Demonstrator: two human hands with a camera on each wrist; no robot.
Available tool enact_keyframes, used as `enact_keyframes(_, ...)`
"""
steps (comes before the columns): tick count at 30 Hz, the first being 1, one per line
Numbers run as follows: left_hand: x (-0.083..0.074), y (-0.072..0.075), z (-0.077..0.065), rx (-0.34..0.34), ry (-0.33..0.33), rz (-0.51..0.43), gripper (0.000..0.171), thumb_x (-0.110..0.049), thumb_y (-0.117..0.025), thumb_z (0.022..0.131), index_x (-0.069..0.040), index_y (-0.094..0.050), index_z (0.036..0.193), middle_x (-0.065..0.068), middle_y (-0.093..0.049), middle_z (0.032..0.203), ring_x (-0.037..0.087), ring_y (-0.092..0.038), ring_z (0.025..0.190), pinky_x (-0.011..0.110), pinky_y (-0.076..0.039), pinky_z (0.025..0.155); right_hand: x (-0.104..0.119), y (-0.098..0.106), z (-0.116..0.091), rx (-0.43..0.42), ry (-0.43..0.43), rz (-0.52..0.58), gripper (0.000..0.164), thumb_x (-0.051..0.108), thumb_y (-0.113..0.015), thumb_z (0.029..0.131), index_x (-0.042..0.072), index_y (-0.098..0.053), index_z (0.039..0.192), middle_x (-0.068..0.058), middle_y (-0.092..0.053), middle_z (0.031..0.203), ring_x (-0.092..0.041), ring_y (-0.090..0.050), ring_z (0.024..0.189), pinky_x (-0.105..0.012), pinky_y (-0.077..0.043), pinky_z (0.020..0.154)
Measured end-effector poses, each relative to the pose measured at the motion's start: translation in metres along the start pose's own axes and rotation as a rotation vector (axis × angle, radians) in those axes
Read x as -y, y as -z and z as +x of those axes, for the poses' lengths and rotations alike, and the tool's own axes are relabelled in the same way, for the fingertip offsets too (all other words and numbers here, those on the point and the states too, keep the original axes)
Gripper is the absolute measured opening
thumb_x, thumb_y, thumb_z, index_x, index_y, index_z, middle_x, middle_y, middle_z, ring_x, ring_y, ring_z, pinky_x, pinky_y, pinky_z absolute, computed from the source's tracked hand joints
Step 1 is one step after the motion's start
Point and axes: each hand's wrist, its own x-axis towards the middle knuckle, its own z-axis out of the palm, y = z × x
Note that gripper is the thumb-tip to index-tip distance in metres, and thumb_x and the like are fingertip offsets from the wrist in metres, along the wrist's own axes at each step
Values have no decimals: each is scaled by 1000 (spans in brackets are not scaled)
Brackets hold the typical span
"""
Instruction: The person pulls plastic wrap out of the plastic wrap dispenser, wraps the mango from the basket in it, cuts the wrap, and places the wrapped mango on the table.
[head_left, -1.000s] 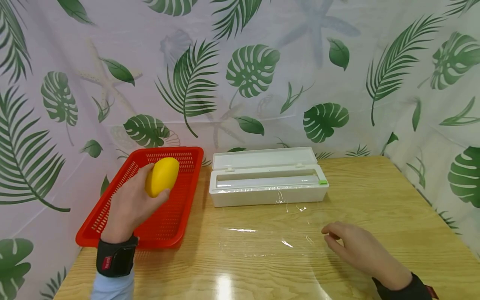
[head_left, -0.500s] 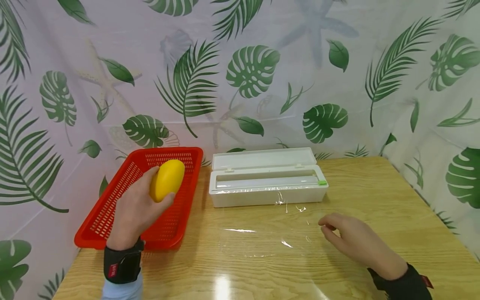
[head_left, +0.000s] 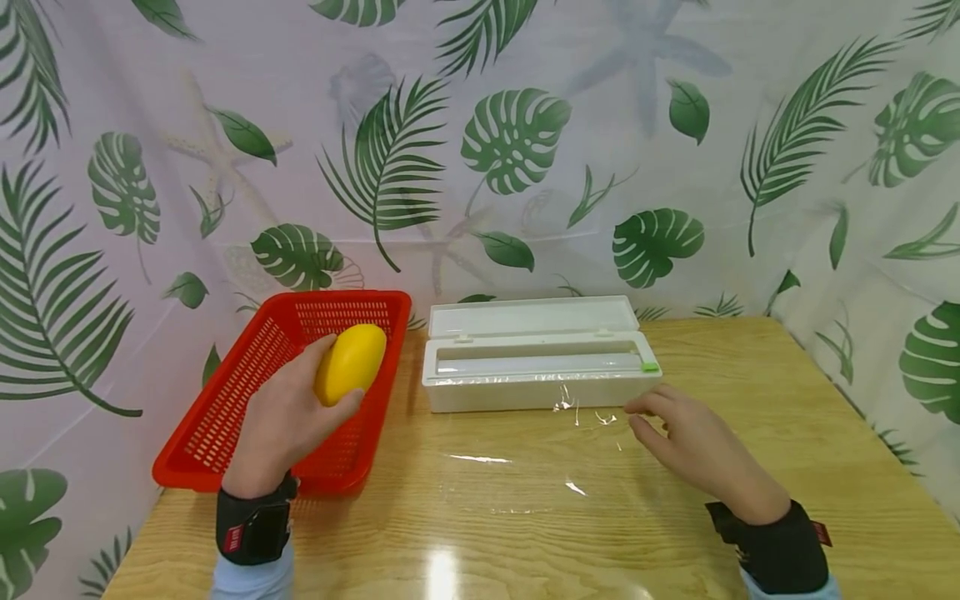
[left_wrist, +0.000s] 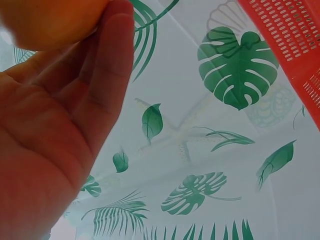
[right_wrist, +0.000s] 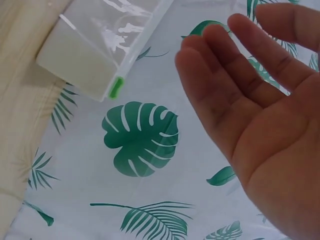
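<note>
My left hand (head_left: 288,417) grips a smooth yellow mango (head_left: 351,364) between thumb and fingers, held up over the red plastic basket (head_left: 367,425). In the left wrist view, the mango (left_wrist: 55,22) shows only in part at the top corner, with the fingers curled against it. A white cling film dispenser (head_left: 540,395) stands with its lid (head_left: 532,317) up and a roll inside. Clear cling film (head_left: 517,475) stretches from its front edge onto the table. My right hand (head_left: 701,446) hovers by the dispenser's right front corner, fingers loosely bent and holding nothing.
A wooden table (head_left: 750,375) bears everything. Behind it hangs a white cloth with green leaf prints (head_left: 517,142), close to the back of the basket and dispenser. A green slider (head_left: 649,367) sits on the dispenser's right end.
My left hand has carried the mango a little to the right and nearer, still over the basket. My right hand has moved forward and left, closer to the dispenser.
</note>
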Motion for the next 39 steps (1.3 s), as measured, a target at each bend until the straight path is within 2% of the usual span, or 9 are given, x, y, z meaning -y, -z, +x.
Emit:
enact_keyframes(4, -3, 2, -1, -6, 2, -12, 73, -36, -69, 76, -9, -37, 136, 13, -59, 109, 26, -50, 81, 46, -53, 65, -4, -1, 0, 27, -30, 2, 9, 6, -64, 82, 8, -66, 91, -4, -64, 86, -18, -60, 79, -41, -54, 63)
enact_keyframes(12, -17, 2, -3, 10, -47, -62, 71, -36, -67, 79, -10, -36, 138, 13, -59, 106, 25, -50, 79, 45, -52, 64, -7, -1, -3, 74, -69, 8, 10, 8, -63, 84, 7, -66, 94, -5, -66, 87, -18, -61, 79, -41, -54, 64)
enact_keyframes(20, -28, -8, -1, 105, -99, -97, 70, -37, -65, 81, -11, -35, 138, 9, -57, 105, 22, -49, 80, 40, -51, 65, -5, 2, -3, 83, -91, -14, 10, 9, -61, 85, 7, -66, 94, -5, -67, 87, -18, -60, 78, -42, -53, 64)
enact_keyframes(26, -38, -16, -2, 133, -133, -83, 72, -40, -65, 81, -11, -34, 139, 8, -57, 105, 21, -48, 80, 38, -50, 64, 1, 2, 3, 76, -91, -5, 10, 10, -60, 86, 8, -66, 94, -4, -68, 87, -16, -60, 78, -43, -53, 66)
enact_keyframes(32, -53, -25, -1, 152, -205, -82, 71, -40, -63, 80, -11, -35, 138, 6, -57, 105, 17, -47, 79, 33, -49, 61, 5, 1, 7, 84, -91, 14, 10, 10, -59, 87, 8, -66, 95, -5, -67, 87, -17, -60, 79, -43, -53, 67)
enact_keyframes(39, -64, -42, -1, 171, -284, -66, 67, -40, -62, 80, -12, -38, 136, 4, -58, 105, 14, -46, 77, 28, -47, 58, 5, 0, 8, 87, -97, 15, 10, 9, -59, 87, 7, -66, 94, -6, -67, 88, -17, -59, 79, -43, -54, 67)
